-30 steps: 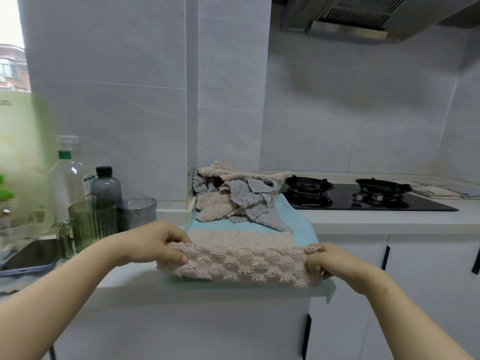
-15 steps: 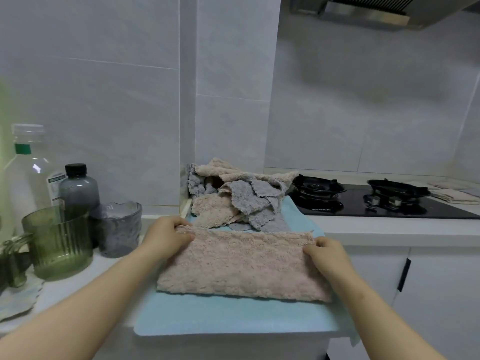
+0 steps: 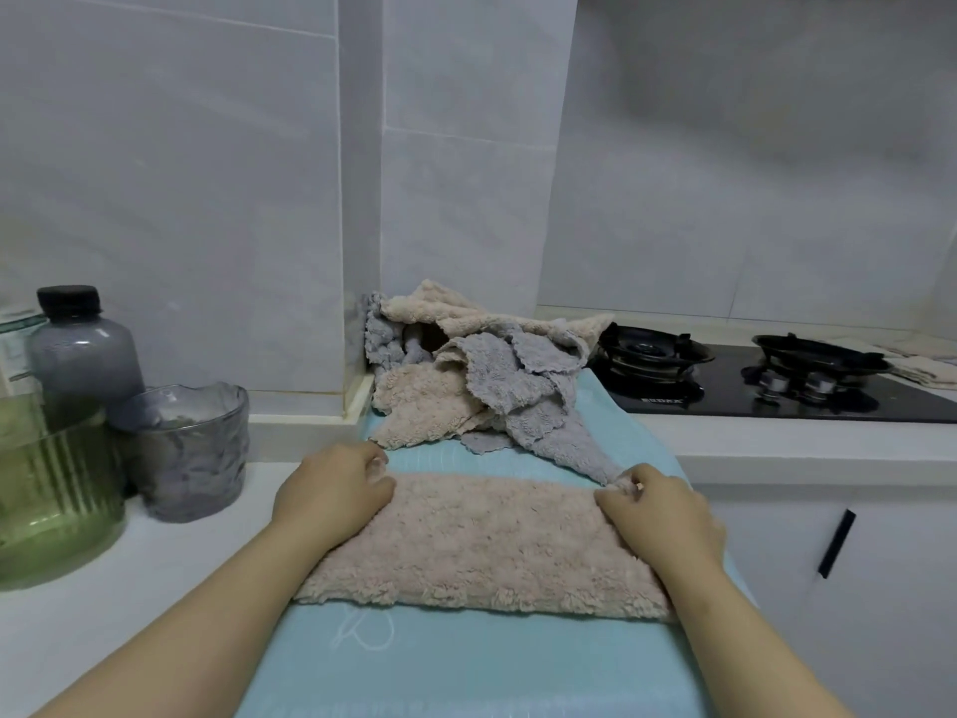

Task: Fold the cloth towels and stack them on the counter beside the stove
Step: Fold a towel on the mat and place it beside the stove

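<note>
Sitting behind folded towel [image 3: 487, 541]: towel heap [image 3: 466, 375].

Lower centre, the beige towel [image 3: 481, 541] is thick cloth with a shaggy, matt pile that is fuzzy along its near edge. Under it the blue mat [image 3: 466, 665] is thinner, flat-woven cloth, smooth, with a pale stitched motif. The heap of towels [image 3: 481, 375] at mid-frame has the same plush nap. The white tabletop [image 3: 129, 588] at lower left is smooth with a dull sheen. At the left edge stand a ribbed green glass jug [image 3: 57, 489], a tumbler [image 3: 191, 453] of rippled grey glass and a smoky translucent plastic bottle [image 3: 83, 355] with a matt black cap. Right of centre the stove top [image 3: 777, 401] is glossy black glass — its burner grates [image 3: 652, 349] are dull black metal. The wall tiles [image 3: 181, 173] look smooth and faintly satin.
</note>
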Action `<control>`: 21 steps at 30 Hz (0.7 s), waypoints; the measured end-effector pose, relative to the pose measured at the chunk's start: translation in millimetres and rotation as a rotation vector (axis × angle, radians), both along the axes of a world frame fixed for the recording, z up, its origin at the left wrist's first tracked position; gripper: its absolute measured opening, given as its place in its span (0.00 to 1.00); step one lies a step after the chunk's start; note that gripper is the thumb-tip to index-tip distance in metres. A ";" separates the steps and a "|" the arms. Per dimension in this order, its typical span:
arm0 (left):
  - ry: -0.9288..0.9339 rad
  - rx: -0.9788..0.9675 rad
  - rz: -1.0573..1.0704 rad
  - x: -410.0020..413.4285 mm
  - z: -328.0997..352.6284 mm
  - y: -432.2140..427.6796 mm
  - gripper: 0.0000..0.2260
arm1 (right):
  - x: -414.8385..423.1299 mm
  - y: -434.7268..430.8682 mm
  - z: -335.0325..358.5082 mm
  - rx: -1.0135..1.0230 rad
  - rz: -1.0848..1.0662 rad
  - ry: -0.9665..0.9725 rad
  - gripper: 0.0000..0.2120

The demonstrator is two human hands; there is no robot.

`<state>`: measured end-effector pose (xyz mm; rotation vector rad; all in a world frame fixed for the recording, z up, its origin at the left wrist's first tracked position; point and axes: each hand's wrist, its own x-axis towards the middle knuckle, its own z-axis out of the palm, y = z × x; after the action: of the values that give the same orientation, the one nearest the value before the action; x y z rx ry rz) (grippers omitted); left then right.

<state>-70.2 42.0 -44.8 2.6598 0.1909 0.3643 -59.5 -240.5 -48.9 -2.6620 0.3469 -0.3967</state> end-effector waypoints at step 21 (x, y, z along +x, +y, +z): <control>-0.231 -0.434 -0.118 -13.4 12.3 9.2 0.05 | -7.9 -7.2 -2.2 0.634 0.340 -0.286 0.14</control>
<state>-83.5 51.2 -32.4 2.1722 0.0343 0.5217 -67.3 -247.7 -51.1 -1.9614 -0.0679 -0.4578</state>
